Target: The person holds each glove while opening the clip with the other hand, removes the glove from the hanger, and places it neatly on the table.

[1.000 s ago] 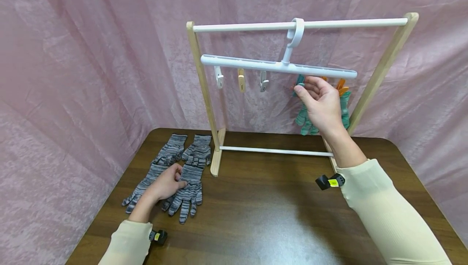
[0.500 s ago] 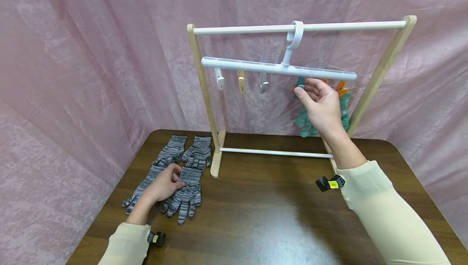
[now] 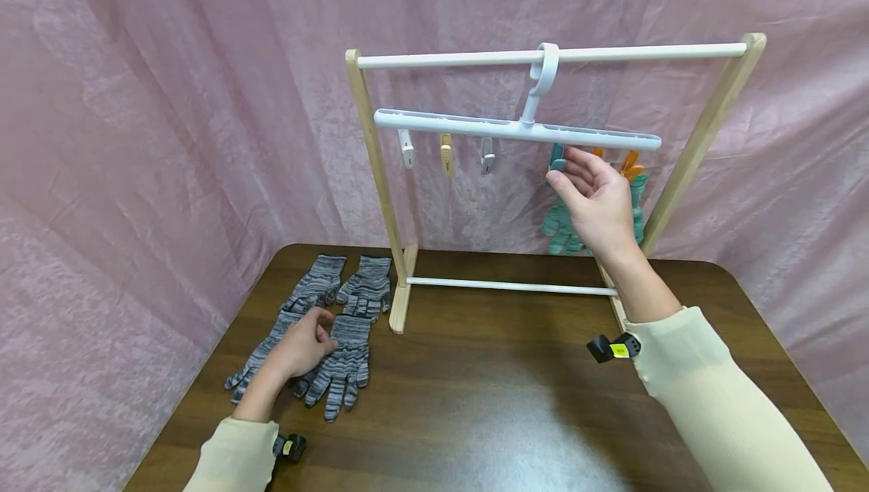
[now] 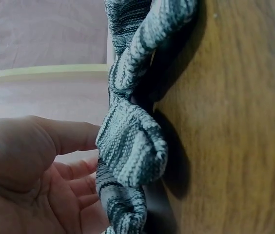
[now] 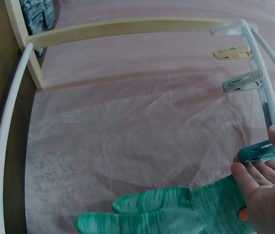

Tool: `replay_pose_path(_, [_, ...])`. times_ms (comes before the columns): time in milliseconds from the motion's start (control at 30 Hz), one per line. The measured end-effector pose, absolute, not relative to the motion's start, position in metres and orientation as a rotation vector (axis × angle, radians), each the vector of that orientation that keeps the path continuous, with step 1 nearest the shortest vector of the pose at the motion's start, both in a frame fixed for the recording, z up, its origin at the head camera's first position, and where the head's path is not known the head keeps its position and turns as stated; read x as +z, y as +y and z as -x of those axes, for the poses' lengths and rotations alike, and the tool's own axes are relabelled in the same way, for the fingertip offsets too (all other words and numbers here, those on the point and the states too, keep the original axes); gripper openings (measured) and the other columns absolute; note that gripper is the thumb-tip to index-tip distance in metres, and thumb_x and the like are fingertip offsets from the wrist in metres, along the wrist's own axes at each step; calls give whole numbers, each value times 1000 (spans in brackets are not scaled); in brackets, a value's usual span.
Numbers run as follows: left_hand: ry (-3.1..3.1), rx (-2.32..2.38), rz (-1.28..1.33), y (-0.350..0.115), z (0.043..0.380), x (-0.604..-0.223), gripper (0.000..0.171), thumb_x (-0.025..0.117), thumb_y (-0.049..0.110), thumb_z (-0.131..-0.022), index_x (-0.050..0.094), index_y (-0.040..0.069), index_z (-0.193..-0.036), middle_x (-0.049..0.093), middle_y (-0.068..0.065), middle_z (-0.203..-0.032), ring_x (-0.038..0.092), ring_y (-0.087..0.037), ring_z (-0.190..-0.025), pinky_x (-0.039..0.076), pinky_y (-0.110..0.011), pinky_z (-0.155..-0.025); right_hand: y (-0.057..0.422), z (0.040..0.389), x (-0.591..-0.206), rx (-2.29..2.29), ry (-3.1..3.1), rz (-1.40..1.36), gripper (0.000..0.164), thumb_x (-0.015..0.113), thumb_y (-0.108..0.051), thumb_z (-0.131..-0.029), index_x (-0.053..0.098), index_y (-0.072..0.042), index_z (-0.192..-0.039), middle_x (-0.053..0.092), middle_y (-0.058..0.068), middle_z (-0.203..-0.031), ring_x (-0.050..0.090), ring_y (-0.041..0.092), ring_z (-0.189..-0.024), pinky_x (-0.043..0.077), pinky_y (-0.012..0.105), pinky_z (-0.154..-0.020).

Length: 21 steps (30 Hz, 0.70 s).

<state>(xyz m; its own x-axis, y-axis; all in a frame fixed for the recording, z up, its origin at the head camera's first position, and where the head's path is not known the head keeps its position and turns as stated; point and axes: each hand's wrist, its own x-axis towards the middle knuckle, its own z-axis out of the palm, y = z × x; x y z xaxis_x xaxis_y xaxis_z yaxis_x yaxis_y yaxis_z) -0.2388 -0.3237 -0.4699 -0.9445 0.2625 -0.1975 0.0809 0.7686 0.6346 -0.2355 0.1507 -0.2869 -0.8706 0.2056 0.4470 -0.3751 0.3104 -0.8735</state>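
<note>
My left hand [image 3: 303,345] rests its thumb and loosely bent fingers at a grey striped knit glove [image 3: 342,367] lying on the table; some fingertips are hidden behind the knit in the left wrist view. My right hand [image 3: 600,198] is raised under a white hanger [image 3: 462,124], pinching a teal clothes peg [image 5: 257,152] between thumb and fingers. Beside that hand hangs a green knit glove [image 5: 152,209], its upper part partly covered by the hand. An orange clothes peg [image 3: 631,164] holds green knit at the right.
The hanger hooks over the top bar [image 3: 441,60] of a wooden rack [image 3: 373,167]. White [image 3: 406,149], yellow [image 3: 446,154] and grey [image 3: 487,156] pegs hang from its left half. More grey gloves [image 3: 366,281] lie on the brown table [image 3: 475,386]. A pink curtain [image 3: 170,99] stands behind.
My left hand and the front grey glove have shifted slightly left and toward me. The green glove has swung a little left, while my right hand stays at the teal peg.
</note>
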Motion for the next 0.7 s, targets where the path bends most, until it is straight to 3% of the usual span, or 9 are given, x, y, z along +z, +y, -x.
replay_pose_path(500, [2757,904,-260,-328,238,-468,50,75,4,-97,51,-10,-139,64,-6,-85,58,-19,-68,49,-38,-66,153,221,-299,1571,-1965,-271,46,72,-7,-102,59,7,-144,65,24,-140,66,27,-129,52,27,-104])
replay_pose_path(700, [2797,883,-288,-325,240,-463,48,76,7,-98,53,-8,-138,64,-7,-91,60,-21,-77,51,-45,-74,155,213,-300,1523,-1888,-304,34,71,-3,-102,66,2,-135,71,23,-129,71,21,-119,54,26,-100])
